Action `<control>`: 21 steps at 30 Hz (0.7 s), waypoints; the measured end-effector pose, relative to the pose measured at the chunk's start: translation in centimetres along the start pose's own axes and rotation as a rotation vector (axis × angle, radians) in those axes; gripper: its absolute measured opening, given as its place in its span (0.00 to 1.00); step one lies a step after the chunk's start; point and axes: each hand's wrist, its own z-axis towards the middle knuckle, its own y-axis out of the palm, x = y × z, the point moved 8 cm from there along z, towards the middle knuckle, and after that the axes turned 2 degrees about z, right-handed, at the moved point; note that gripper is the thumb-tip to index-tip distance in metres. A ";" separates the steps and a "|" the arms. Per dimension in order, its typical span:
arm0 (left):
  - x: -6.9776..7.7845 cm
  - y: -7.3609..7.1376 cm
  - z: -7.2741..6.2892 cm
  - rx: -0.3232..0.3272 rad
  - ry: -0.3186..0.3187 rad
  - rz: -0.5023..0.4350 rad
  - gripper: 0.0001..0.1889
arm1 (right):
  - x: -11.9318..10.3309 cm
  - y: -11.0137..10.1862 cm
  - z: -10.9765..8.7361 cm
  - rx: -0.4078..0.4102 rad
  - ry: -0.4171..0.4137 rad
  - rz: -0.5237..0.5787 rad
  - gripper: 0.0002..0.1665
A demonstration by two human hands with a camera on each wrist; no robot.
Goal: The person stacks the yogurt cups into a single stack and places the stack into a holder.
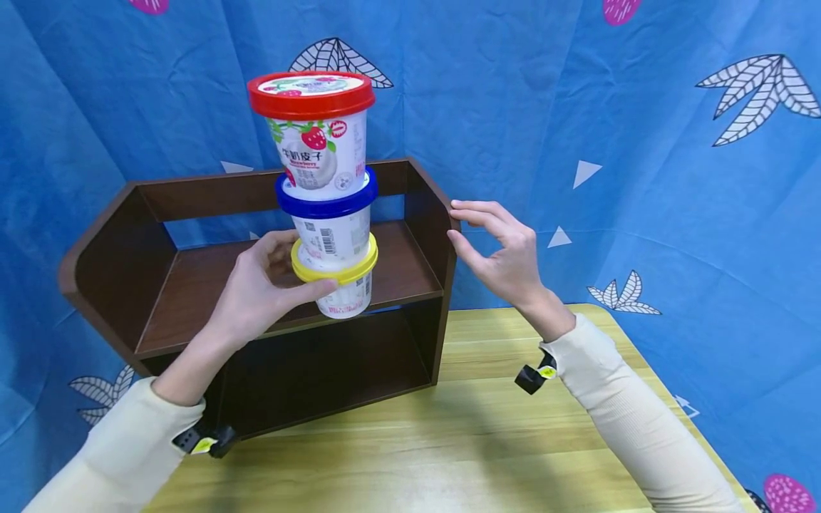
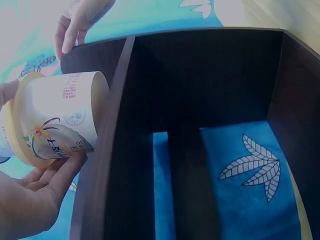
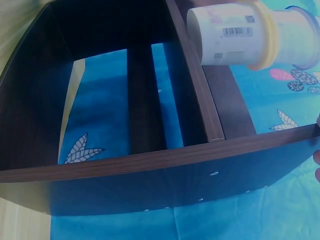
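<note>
My left hand [image 1: 256, 288] grips the lowest of three stacked paper tubs, a white one with a yellow lid [image 1: 346, 296]. On it stand a tub with a blue lid [image 1: 330, 239] and, topmost, a tub with a red lid and strawberry print [image 1: 321, 153]. The stack is upright, near the front edge of the upper board of a dark brown two-tier shelf [image 1: 224, 267]. My right hand [image 1: 497, 249], fingers fairly straight, rests its fingertips at the edge of the shelf's right side panel. In the left wrist view, my fingers support the yellow-lidded tub [image 2: 70, 110] from below.
The shelf stands on a light wooden table [image 1: 513, 427]. Its lower compartment [image 1: 321, 370] opens toward me. Behind hangs a blue curtain [image 1: 513, 107] printed with leaves and triangles. Small black devices [image 1: 532, 377] are strapped to both wrists.
</note>
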 end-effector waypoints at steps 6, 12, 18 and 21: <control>0.1 0.1 -0.7 0.042 -0.045 0.013 0.43 | -0.2 -1.0 -0.2 0.006 -0.001 0.039 0.17; -1.0 -0.1 -0.2 0.060 -0.076 0.008 0.45 | -0.1 -1.0 -0.2 0.019 0.011 0.051 0.18; -1.6 -0.1 0.1 0.067 -0.090 0.002 0.46 | 0.0 -1.0 -0.2 0.019 0.017 0.047 0.18; -1.8 -0.1 0.3 0.076 -0.087 0.000 0.46 | 0.1 -1.0 -0.2 0.019 0.021 0.043 0.18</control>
